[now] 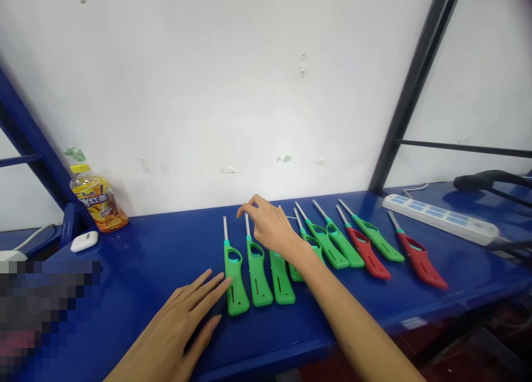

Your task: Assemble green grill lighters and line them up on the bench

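Note:
Several gas lighters with long metal nozzles lie in a row on a blue table (158,265). My left hand (183,310) rests flat, fingers stretched out, its fingertips at the handle of the leftmost green lighter (238,293). Bent fingers of my right hand (270,227) arch over the nozzle tip of the second green lighter (260,282), with a gap visible around the tip. That hand and its forearm partly cover the third green lighter (282,282) and the green lighter beside it (296,274). Further right lie more green lighters and two red ones, including the red lighter (421,263) at the end.
A yellow-capped drink bottle (100,199) and a white earphone case (85,242) stand at the left back. A white power strip (440,218) lies at the right, near a black object (486,179). A white wall (208,93) and dark metal posts (409,88) bound the table behind.

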{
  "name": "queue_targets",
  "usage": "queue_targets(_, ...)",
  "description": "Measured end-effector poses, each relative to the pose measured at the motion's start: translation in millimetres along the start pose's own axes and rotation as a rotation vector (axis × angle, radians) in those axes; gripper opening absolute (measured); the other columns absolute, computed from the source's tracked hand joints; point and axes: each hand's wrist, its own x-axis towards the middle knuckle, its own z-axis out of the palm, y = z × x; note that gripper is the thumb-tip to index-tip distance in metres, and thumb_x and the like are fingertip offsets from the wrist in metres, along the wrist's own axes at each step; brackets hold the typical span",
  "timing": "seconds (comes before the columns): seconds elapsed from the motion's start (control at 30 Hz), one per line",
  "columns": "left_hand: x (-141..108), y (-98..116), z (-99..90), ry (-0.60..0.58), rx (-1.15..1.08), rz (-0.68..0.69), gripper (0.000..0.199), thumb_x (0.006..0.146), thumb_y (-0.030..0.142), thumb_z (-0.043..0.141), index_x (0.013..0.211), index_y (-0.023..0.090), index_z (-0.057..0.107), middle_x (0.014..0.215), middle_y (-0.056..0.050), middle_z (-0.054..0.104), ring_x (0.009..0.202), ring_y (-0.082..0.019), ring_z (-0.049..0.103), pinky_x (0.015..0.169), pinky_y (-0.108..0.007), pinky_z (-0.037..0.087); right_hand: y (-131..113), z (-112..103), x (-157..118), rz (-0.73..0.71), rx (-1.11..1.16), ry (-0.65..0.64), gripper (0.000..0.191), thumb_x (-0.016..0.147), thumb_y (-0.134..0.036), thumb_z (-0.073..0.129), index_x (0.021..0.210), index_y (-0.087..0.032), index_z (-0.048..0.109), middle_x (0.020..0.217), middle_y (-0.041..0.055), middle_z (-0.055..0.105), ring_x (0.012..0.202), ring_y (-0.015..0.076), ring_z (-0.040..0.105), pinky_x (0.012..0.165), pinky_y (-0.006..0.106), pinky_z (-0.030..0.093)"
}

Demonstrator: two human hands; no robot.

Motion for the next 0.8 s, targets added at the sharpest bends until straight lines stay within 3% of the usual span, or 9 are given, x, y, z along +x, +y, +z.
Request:
queue_targets(0.2, -2.5, -4.3, -0.1, 0.009, -0.020, -0.034, 0.057, 0.104, 0.038, 0.054, 0.159, 0.038, 0.038, 0.153, 0.001, 0.060, 0.135, -0.025, 0.062, 0.107, -0.044, 0.058, -3.3, 0.9, -1.3, 0.058, 0.007, 0.010, 0.035, 0.097, -0.005, 0.046, 0.120, -0.021, 0.067, 0.117, 0.0107, 0.057, 0.072, 0.0169, 0.058, 0.060, 0.030, 0.042)
queue_targets(0.37, -2.1, -7.3, 2.5, 0.023, -0.048, -0.035, 0.049, 0.104, 0.037, 0.054, 0.152, 0.037, 0.049, 0.147, 0.001, 0.065, 0.134, -0.024, 0.063, 0.108, -0.042, 0.058, -5.3, 9.5, 0.8, -0.014, 0.047, 0.039, 0.061, 0.091, 0.007, 0.044, 0.146, -0.017, 0.053, 0.124, 0.0140, 0.055, 0.091, 0.0199, 0.062, 0.073, 0.032, 0.051)
queue_targets(0.43, -2.7, -9.8, 4.8, 0.016, -0.042, -0.032, 0.046, 0.104, 0.036, 0.054, 0.150, 0.036, 0.051, 0.146, -0.001, 0.066, 0.134, -0.025, 0.063, 0.109, -0.045, 0.057, -7.4, 12.8, 2.5, -0.046, 0.062, 0.072, 0.061, 0.094, 0.006, 0.044, 0.148, -0.019, 0.053, 0.121, 0.0133, 0.058, 0.099, 0.0212, 0.061, 0.080, 0.033, 0.052)
queue_targets(0.6, -3.8, -17.0, 8.8, 0.009, -0.022, 0.001, 0.047, 0.104, 0.035, 0.055, 0.151, 0.035, 0.051, 0.146, -0.002, 0.066, 0.137, -0.027, 0.060, 0.116, -0.053, 0.049, -13.1, 13.1, 3.4, -0.084, 0.105, 0.208, 0.033, 0.105, -0.011, 0.051, 0.130, -0.024, 0.068, 0.119, 0.0098, 0.070, 0.112, 0.0251, 0.057, 0.099, 0.043, 0.046)
queue_targets(0.7, -3.5, -16.2, 6.7, 0.028, -0.047, -0.006, 0.049, 0.104, 0.033, 0.055, 0.152, 0.036, 0.049, 0.143, -0.001, 0.068, 0.136, -0.027, 0.061, 0.116, -0.051, 0.050, -12.7, 13.7, 2.6, -0.110, 0.167, 0.265, 0.021, 0.105, -0.014, 0.056, 0.114, -0.022, 0.073, 0.114, 0.0056, 0.077, 0.112, 0.0237, 0.060, 0.099, 0.041, 0.046)
queue_targets(0.8, -2.3, -11.4, 6.8, 0.055, -0.100, -0.084, 0.061, 0.104, 0.032, 0.055, 0.161, 0.036, 0.034, 0.154, -0.005, 0.059, 0.140, -0.028, 0.057, 0.115, -0.049, 0.051, -16.9, 16.5, 3.8, -0.158, 0.253, 0.286, 0.018, 0.104, -0.011, 0.058, 0.099, -0.020, 0.073, 0.112, 0.0047, 0.080, 0.105, 0.0197, 0.068, 0.096, 0.036, 0.050)
